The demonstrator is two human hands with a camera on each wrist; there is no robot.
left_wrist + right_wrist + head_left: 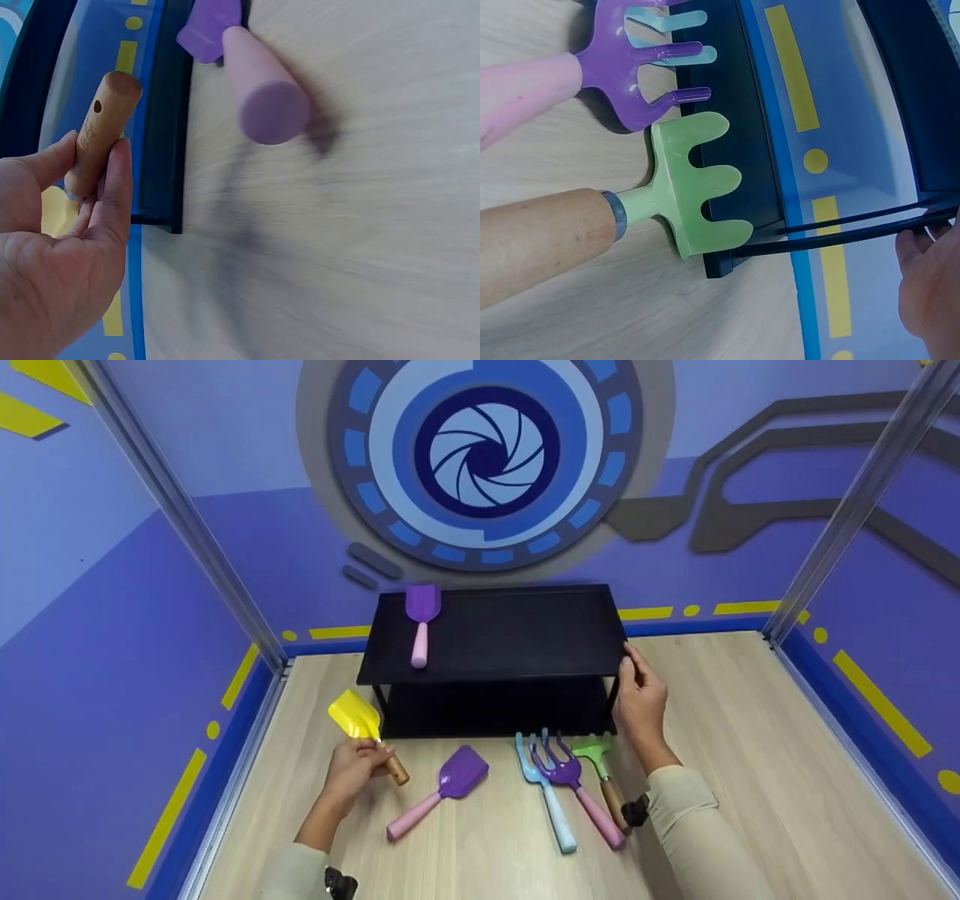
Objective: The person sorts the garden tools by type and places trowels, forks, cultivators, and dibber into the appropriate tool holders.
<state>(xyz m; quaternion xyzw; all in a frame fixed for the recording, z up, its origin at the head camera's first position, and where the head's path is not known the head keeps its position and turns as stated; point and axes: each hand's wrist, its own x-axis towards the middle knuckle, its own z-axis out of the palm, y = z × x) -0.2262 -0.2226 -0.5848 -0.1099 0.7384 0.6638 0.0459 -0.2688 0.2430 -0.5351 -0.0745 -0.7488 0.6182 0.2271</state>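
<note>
Rack at table rear; one shovel on its top shelf, left. Before rack, left to right: held shovel, second shovel, three rakes.

The left hand covers much of the yellow trowel, and the wooden table is motion-blurred

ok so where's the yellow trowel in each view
Head: yellow trowel at lower left, its wooden handle gripped by the left hand, in front of the black shelf.
Left wrist: only its wooden handle and a bit of yellow blade, upper left.
Right wrist: not in it.
Shared landmark: the black shelf.
</note>
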